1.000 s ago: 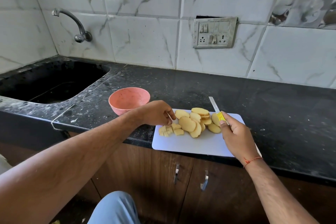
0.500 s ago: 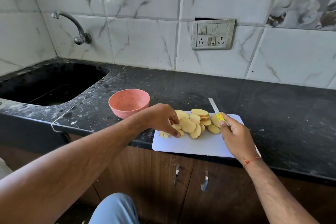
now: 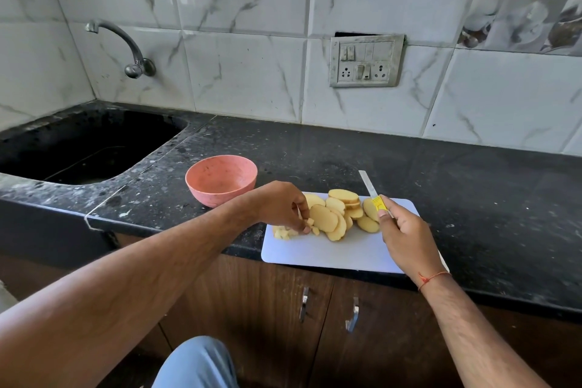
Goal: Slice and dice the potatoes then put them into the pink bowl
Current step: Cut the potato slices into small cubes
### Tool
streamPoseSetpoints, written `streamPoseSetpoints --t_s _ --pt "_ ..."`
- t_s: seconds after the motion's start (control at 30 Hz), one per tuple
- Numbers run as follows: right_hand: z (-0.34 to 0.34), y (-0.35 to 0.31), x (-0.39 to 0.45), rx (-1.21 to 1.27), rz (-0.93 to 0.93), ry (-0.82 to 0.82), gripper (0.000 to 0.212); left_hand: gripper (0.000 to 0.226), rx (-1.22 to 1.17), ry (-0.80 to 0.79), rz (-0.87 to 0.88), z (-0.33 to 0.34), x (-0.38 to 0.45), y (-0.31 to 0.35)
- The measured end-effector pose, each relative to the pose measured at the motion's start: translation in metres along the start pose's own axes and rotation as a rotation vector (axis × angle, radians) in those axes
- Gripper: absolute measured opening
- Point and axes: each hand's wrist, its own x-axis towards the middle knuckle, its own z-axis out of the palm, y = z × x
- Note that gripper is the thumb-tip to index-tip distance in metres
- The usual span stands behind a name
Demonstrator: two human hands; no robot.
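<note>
Potato slices (image 3: 334, 214) lie heaped on a white cutting board (image 3: 340, 250) at the counter's front edge, diced potato pieces (image 3: 285, 232) beside them. The left hand (image 3: 280, 206), fingers curled downward, pinches the dice. The right hand (image 3: 406, 238) grips a knife (image 3: 371, 190), blade pointing away. The pink bowl (image 3: 221, 179) stands just left of the board.

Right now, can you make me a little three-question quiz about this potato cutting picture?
1. True or false: the pink bowl already has potato in it.
2. Which hand holds the knife? A) left B) right
3. Fill in: the left hand is gathering the small ____ pieces at the left end of the white cutting board.

Key
1. False: it looks empty.
2. B: the right hand grips the yellow handle.
3. diced; the round potato slices lie piled beside them.
</note>
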Motion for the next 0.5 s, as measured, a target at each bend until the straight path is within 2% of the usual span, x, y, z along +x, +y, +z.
streamPoseSetpoints --t_s 0.33,0.5 --pt "0.001 0.001 0.000 0.006 -0.004 -0.002 0.044 0.027 0.055 0.003 0.059 -0.011 0.001 0.000" --pt "0.001 0.000 0.000 0.012 0.004 0.000 0.042 0.027 -0.071 0.073 0.033 -0.010 0.004 -0.007"
